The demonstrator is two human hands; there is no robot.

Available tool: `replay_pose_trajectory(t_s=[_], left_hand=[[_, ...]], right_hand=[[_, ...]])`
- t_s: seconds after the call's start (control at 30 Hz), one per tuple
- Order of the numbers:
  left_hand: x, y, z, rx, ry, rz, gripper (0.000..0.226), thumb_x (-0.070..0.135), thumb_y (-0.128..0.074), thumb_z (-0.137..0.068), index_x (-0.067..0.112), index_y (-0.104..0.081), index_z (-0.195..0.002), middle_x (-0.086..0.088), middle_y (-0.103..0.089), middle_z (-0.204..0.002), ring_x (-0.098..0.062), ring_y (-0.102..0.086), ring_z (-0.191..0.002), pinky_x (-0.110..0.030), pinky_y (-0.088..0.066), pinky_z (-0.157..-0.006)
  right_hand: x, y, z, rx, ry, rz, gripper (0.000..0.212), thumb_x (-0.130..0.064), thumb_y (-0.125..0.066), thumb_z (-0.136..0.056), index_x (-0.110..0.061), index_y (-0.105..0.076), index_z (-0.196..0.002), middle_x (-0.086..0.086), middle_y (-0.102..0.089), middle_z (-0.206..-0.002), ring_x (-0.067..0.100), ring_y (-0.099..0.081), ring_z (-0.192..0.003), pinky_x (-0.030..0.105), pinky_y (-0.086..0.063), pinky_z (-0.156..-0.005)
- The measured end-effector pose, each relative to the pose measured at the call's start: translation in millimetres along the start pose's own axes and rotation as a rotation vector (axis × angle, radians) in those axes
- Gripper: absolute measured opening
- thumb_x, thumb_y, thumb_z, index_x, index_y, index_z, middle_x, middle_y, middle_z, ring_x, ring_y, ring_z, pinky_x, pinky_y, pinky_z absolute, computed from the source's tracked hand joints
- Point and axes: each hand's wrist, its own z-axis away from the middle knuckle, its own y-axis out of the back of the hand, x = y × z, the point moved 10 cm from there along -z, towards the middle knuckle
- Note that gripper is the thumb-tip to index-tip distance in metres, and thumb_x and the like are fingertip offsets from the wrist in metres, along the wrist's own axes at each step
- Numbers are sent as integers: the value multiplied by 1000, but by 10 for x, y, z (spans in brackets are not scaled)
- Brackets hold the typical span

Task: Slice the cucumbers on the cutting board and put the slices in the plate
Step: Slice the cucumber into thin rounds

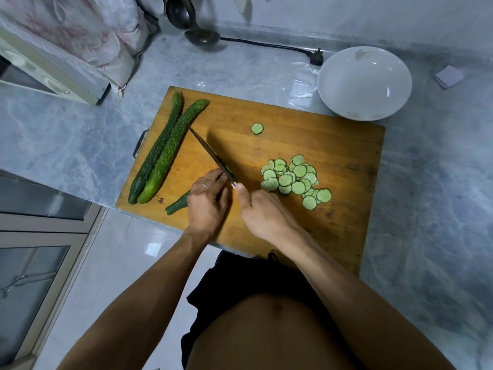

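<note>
A: Where are the cucumbers?
B: 2 whole cucumbers [160, 153] lie side by side on the left part of the wooden cutting board [306, 145], long, bumpy and dark green. A short cucumber stub [177, 205] lies near the front edge, partly under a hand.
A: And the slices?
B: A pile of slices [294, 180] lies on the right part, pale green, thin and overlapping. 1 single slice [257, 128] lies apart, farther back.
A: The plate?
B: The white plate [364, 82] stands at the board's far right corner, with no slices inside.
</note>
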Motion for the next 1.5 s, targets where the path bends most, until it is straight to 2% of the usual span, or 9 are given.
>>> replay_pose_trajectory(t_s=[0.17, 0.3, 0.4, 0.7, 0.8, 1.0, 1.27, 1.4, 1.5], left_hand=[[-3, 41, -11, -21, 23, 25, 28, 19, -56, -96, 4, -73, -112, -11, -68, -124, -30, -65, -106, -34, -51, -90], [-7, 33, -23, -47, -12, 27, 24, 13, -61, -96, 4, -72, -116, -11, -66, -127, -28, -65, -108, -32, -50, -91], [-6, 7, -18, -39, -30, 23, 21, 11, -60, -95, 3, -73, -111, -10, -67, -126, -28, -65, -107, -33, -50, -89], [105, 122, -11, 57, -21, 45, 10, -2, -62, -86, 0, -72, -85, -16, -71, -91, -28, -62, -89, -34, -50, -76], [169, 182, -12, 109, -38, 54, 17, 4, -56, -87, -2, -69, -77, -17, -69, -83, -24, -58, -86, -32, -47, -71], [128, 169, -2, 116, -13, 46, 22, 11, -54, -88, -1, -71, -81, -17, -72, -92, -22, -58, -99, -31, -48, -76], [152, 178, -12, 108, -2, 48, 23, 11, -53, -88, -1, -72, -85, -17, -71, -91, -22, -58, -92, -34, -51, -73], [73, 86, 2, 62, 0, 12, 26, 14, -55, -92, 0, -75, -102, -15, -71, -113, -26, -62, -105, -35, -51, -87], [30, 49, 14, 39, 27, -2, 27, 15, -58, -93, 2, -74, -110, -14, -70, -119, -29, -64, -107, -35, -51, -91]], right_hand=[[41, -24, -37, 12, -11, -22, 68, -59, -20, -103, -12, -55, -69, 8, -62, -78, 26, -61, -73, 36, -42, -64], [15, 30, -7, 21, 21, -2, 68, -57, -20, -104, -11, -53, -66, 7, -56, -69, 24, -54, -63, 33, -35, -57], [36, 22, 96, 5, 24, 17, 69, -58, -19, -103, -11, -53, -65, 7, -56, -68, 25, -55, -63, 33, -37, -57], [-1, 34, 306, 38, 69, 43, 66, -58, -19, -103, -12, -51, -67, 5, -55, -66, 22, -55, -59, 31, -31, -46], [-12, 26, 325, 41, 76, 42, 65, -58, -20, -103, -13, -49, -66, 4, -53, -63, 22, -53, -57, 32, -29, -46], [-24, 11, 281, 39, 67, 45, 64, -58, -20, -103, -15, -46, -63, 4, -52, -63, 21, -52, -57, 31, -27, -45], [-26, -19, 183, 21, 56, 54, 65, -58, -19, -103, -14, -47, -63, 5, -53, -63, 21, -54, -57, 32, -26, -46], [11, -27, 18, -8, 9, 19, 66, -60, -18, -102, -15, -45, -62, 6, -54, -66, 24, -53, -58, 31, -31, -50], [32, 31, -47, -12, -4, -19, 67, -57, -20, -104, -12, -45, -61, 5, -51, -61, 21, -49, -53, 32, -32, -49]])
